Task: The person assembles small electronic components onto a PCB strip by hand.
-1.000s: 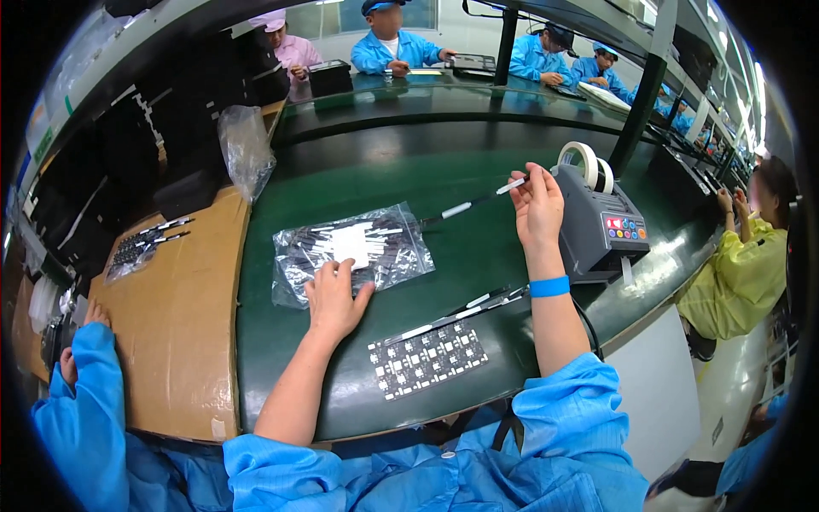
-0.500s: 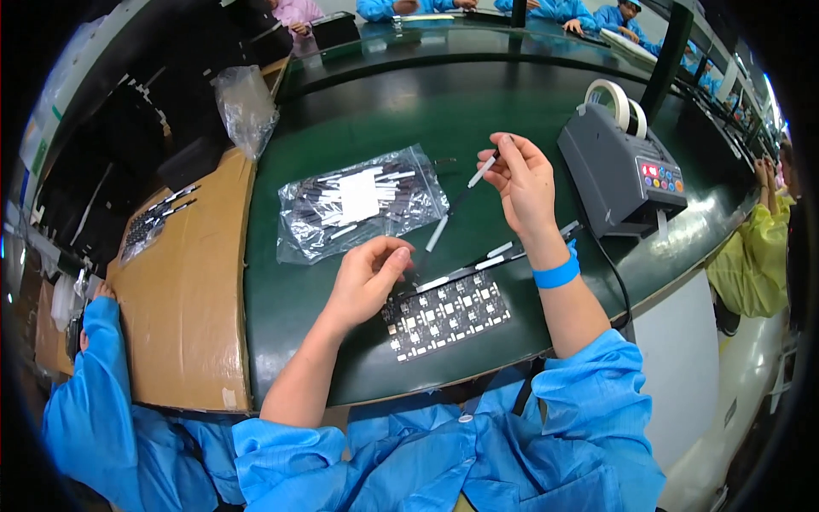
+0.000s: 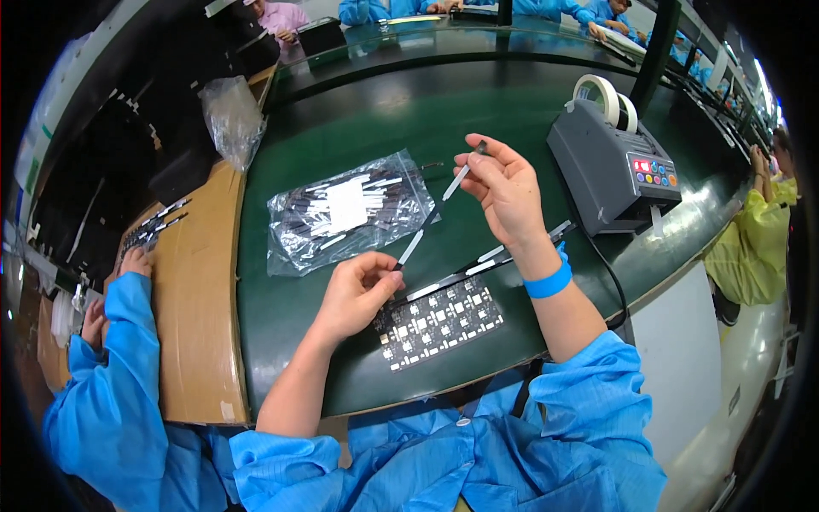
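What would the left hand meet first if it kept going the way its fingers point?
Probably the clear bag of strips. The left hand points up and slightly right, pinching the lower end of a thin strip; the bag lies just beyond, though depth is uncertain.

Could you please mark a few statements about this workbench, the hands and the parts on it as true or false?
1. Both hands hold one thin strip between them: the left hand at its lower end, the right hand at its upper end. True.
2. The black panel of small squares lies inside the clear bag. False: it lies bare on the green mat, near the left hand.
3. The tape dispenser stands to the right of the right hand. True.
4. The right wrist is bare. False: it wears a blue wristband.
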